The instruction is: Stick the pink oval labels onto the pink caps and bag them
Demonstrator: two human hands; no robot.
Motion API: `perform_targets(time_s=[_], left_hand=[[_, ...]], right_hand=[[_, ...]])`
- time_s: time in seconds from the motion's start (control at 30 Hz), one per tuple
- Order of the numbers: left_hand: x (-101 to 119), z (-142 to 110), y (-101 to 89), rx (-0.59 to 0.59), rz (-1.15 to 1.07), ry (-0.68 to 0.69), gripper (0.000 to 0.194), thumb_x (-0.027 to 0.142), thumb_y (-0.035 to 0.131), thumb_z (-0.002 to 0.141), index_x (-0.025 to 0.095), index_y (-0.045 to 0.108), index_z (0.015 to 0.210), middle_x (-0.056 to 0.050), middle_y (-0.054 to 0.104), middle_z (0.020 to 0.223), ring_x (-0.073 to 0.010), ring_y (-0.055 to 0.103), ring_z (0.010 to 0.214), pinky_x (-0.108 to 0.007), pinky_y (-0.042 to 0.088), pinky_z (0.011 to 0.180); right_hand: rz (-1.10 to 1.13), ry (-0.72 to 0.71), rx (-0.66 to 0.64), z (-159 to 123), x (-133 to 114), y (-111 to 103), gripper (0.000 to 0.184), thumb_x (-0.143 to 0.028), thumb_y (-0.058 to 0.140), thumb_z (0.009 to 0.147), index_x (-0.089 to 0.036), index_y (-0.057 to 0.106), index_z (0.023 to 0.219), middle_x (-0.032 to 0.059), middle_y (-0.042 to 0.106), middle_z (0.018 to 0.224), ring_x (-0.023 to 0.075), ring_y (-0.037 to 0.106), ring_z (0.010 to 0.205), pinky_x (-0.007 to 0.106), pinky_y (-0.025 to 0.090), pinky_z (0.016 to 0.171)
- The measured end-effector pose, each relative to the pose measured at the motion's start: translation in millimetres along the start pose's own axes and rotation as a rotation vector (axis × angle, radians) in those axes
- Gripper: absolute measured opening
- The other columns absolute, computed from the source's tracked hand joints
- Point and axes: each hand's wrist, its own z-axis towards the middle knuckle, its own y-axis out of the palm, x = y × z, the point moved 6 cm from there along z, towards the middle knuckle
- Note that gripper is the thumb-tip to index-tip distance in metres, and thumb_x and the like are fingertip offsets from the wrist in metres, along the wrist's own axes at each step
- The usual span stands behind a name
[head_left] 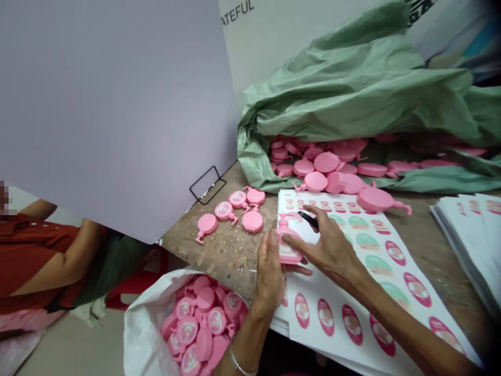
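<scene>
Workbench [230,256], fingers [301,241] around pink bottle [288,251]

Bare forearms [407,318], thin silver wrist bangle [239,364]

At 12 o'clock, a white cardboard panel [238,36] carries black capitals, cut off by the picture's edge, reading "ATEFUL". At 1 o'clock, heavy black lettering on a pale printed board [438,21] is sliced by the top edge and cannot be read. At 4 o'clock, a white paper sheet of pink oval labels [336,303] shows small print too blurred to read. The same goes for the glossy pink bottle-shaped plastic piece [288,245] near the centre and the round pink plastic caps [187,330] at 7 o'clock, whose printed labels stay illegible.
</scene>
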Motion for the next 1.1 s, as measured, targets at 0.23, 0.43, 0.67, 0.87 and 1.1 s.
perform_targets(time_s=[0.23, 0.43, 0.67, 0.87, 1.1], left_hand=[[41.6, 12.7, -83.1, 0.323, 0.753, 0.327, 0.029, 0.047, 0.065, 0.080, 0.018, 0.069, 0.079, -0.004, 0.063, 0.069, -0.0202, 0.057, 0.069, -0.030, 0.044, 0.071], [61.2, 22.1, -94.5, 0.517, 1.106, 0.612, 0.039, 0.036, 0.065, 0.081, 0.018, 0.064, 0.116, -0.016, 0.060, 0.116, -0.0333, 0.052, 0.112, -0.048, 0.036, 0.098], [63.0, 9.2, -69.4, 0.423, 1.077, 0.898, 0.022, 0.019, 0.053, 0.089, 0.016, 0.065, 0.107, -0.016, 0.062, 0.112, -0.0270, 0.056, 0.109, -0.044, 0.043, 0.096], [49.3, 23.1, -43.2, 0.169, 0.322, 0.434, 0.026, 0.039, 0.059, 0.088, 0.018, 0.067, 0.100, -0.008, 0.067, 0.098, -0.0194, 0.063, 0.085, -0.030, 0.053, 0.072], [29.5, 33.0, 17.3, -0.131, -0.455, 0.019, 0.035, 0.031, 0.076, 0.074, 0.015, 0.064, 0.103, -0.010, 0.069, 0.106, -0.0232, 0.066, 0.100, -0.036, 0.055, 0.086]], right_hand=[[-0.224, -0.024, -0.286, 73.5, -12.6, 58.1, 0.036, -0.050, 0.050, 0.088, -0.023, 0.066, 0.106, 0.0094, 0.072, 0.101, 0.0262, 0.065, 0.095, 0.035, 0.046, 0.076], [-0.304, -0.001, -0.224, 116.5, -43.4, 127.7, 0.056, -0.056, 0.064, 0.077, -0.007, 0.063, 0.103, 0.0270, 0.064, 0.111, 0.0384, 0.056, 0.109, 0.045, 0.042, 0.082], [-0.103, 0.073, -0.294, 134.1, -20.8, 120.7, 0.049, -0.059, 0.071, 0.064, -0.013, 0.062, 0.081, 0.0191, 0.066, 0.091, 0.0333, 0.059, 0.098, 0.038, 0.041, 0.075], [0.316, 0.138, -0.451, 102.0, -17.9, 70.3, 0.058, -0.074, 0.031, 0.080, -0.021, 0.054, 0.071, 0.0018, 0.053, 0.060, 0.0152, 0.050, 0.057, 0.030, 0.043, 0.056], [0.790, 0.226, -0.643, 32.4, -21.9, 33.2, 0.046, -0.064, 0.058, 0.077, -0.019, 0.054, 0.068, -0.0010, 0.051, 0.060, 0.0118, 0.046, 0.057, 0.026, 0.041, 0.058]])
